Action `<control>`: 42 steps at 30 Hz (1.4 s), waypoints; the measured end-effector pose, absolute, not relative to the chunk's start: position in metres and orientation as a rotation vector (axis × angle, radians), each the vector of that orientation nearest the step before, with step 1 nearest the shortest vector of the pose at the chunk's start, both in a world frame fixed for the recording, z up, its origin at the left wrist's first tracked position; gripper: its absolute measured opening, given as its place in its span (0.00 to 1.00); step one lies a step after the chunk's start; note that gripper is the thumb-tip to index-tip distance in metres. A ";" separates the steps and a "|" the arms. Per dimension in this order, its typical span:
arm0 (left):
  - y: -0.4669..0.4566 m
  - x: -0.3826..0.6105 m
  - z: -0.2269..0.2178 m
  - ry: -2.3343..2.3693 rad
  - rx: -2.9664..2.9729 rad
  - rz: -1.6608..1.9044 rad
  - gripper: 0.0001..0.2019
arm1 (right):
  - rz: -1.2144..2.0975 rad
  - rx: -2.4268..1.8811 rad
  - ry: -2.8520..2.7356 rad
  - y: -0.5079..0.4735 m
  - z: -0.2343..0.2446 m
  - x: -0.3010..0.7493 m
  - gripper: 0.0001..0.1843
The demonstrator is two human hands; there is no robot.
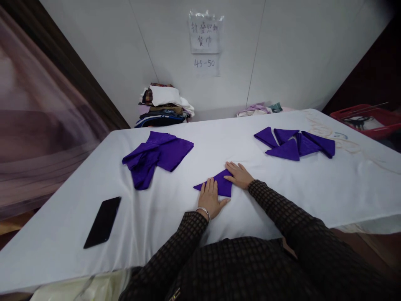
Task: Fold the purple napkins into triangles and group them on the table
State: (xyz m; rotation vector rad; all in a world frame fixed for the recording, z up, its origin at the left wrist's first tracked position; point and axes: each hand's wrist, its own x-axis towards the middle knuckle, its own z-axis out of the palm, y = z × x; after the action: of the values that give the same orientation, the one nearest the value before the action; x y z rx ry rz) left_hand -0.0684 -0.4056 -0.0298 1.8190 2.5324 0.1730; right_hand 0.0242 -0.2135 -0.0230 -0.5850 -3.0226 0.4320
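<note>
A purple cloth napkin, folded into a triangle, lies on the white tablecloth in front of me. My left hand, with a silver bracelet at the wrist, rests flat on the napkin's lower left part, fingers stretched out. Across its upper right edge lies my right hand, also flat with fingers apart. Off to the left is a loose heap of purple napkins, partly unfolded. Several folded purple triangles are grouped at the right, some overlapping.
A black phone-like slab lies at the front left. Piled clothes stand behind the table's far edge, with more fabric farther right. A red basket is beyond the right edge. Handwritten paper hangs on the wall.
</note>
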 end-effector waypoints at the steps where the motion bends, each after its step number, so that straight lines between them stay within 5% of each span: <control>1: -0.405 -0.068 -0.029 2.533 1.810 0.168 0.44 | 0.428 -0.596 -3.026 -0.214 -0.023 0.024 0.39; 10: -0.404 -0.066 -0.024 2.523 1.790 0.166 0.44 | 0.475 -0.668 -3.028 -0.222 -0.004 0.024 0.37; 17: -0.403 -0.066 -0.022 2.514 1.781 0.172 0.44 | 0.249 -0.274 -3.031 -0.265 -0.003 0.023 0.42; 25: -0.404 -0.065 -0.023 2.511 1.786 0.191 0.45 | 0.337 -0.631 -3.057 -0.230 -0.012 0.020 0.39; 42: -0.446 -0.082 -0.022 2.593 1.578 0.210 0.39 | 0.357 -0.564 -3.011 -0.219 -0.030 0.025 0.37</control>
State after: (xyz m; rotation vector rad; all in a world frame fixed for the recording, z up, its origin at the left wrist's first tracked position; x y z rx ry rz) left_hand -0.0819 -0.4457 -0.0219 1.5779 2.5925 0.2103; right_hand 0.0254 -0.2193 -0.0301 -0.5641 -3.0108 0.3566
